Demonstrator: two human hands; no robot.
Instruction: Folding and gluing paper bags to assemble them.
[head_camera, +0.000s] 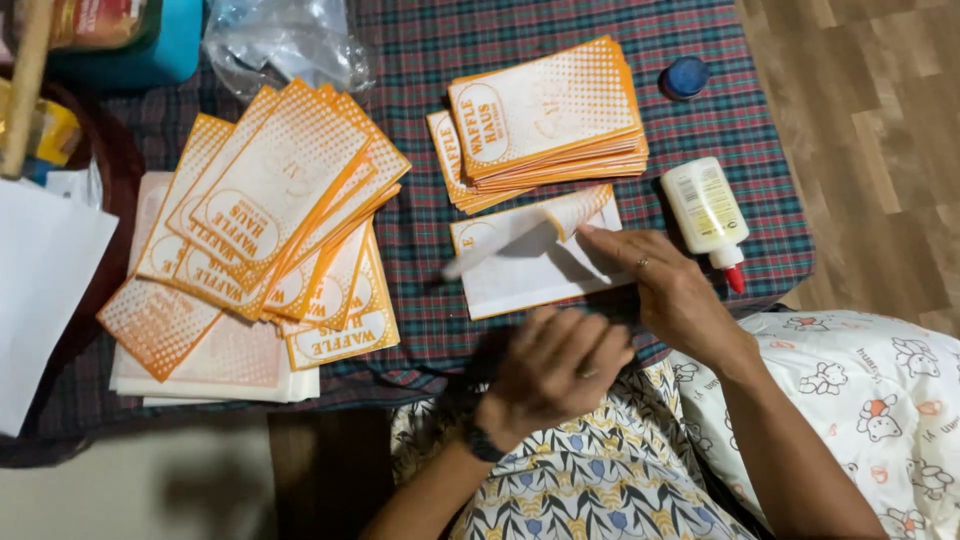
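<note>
Your right hand (668, 290) lies flat on the white paper sheet (530, 262) near the front edge of the surface (440, 60), which is covered in a dark plaid cloth; its fingers (610, 243) are stretched out and press on the sheet just below a top corner that is curled over to show the orange print, so the grip is spread apart and clamps nothing; your left hand (555, 370) hovers blurred just in front of the sheet near the surface edge, fingers loosely curled, and you cannot tell whether it holds anything; a thin white stick-like thing (490, 252) lies slantwise over the sheet, too blurred to tell what it is; directly behind the sheet sits a tidy stack of orange-and-white printed bags (545, 112); to your left a larger heap of the same bags (265, 215) lies fanned out, overlapping, on top of some white sheets; just beside your right hand stands a white glue bottle (706, 212) lying on its side with its red tip pointing toward you; a blue cap (686, 76) rests farther back, well apart from the bottle; crumpled clear plastic (285, 42) lies at the far edge.
</note>
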